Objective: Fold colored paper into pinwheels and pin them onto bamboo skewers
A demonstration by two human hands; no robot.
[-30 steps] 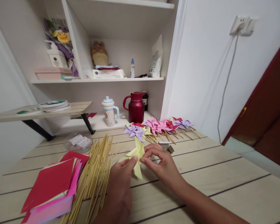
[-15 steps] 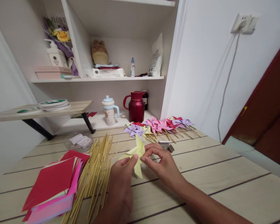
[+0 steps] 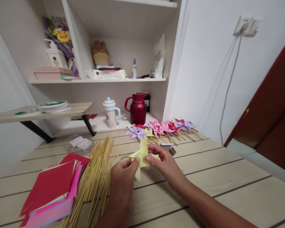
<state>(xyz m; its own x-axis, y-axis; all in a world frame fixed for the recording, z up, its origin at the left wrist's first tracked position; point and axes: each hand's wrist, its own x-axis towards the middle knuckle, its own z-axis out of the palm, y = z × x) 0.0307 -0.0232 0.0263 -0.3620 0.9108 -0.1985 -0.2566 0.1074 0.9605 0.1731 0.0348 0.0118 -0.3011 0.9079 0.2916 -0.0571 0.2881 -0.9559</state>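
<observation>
Pinwheel (image 3: 143,151) of yellow paper, held near the middle of the tabletop (image 3: 218,167) between two hands: left hand (image 3: 123,177) gripping with thumb on the front face, right hand (image 3: 165,160) pinching the other side between thumb and fingers. At left, a clear tub (image 3: 66,147) with white packets (image 3: 80,144) inside; just beyond the right hand, a small box (image 3: 165,146), contents not visible. In the lowest bay of the shelving (image 3: 98,81), an upright lidded mug (image 3: 111,118) and red flask (image 3: 138,110), insides hidden, with a dark bottle (image 3: 146,101) partly behind the flask. One shelf up, a pump bottle (image 3: 57,60) by a pink box (image 3: 51,74), a plush toy (image 3: 101,59) above a white box (image 3: 109,74), a blue-capped bottle (image 3: 134,69) and a white bag (image 3: 158,60). On a low stand (image 3: 79,110) at left, stacked discs (image 3: 53,109).

Along the tabletop's far edge, a pinwheel row (image 3: 159,127), stick ends toward the near side. Tight quarters at left: sticks (image 3: 97,171) just beside the left hand, then a paper stack (image 3: 49,186). Most room at right, planks running from the right forearm out to the slanting edge, wall (image 3: 197,79) and door (image 3: 270,110) beyond.
</observation>
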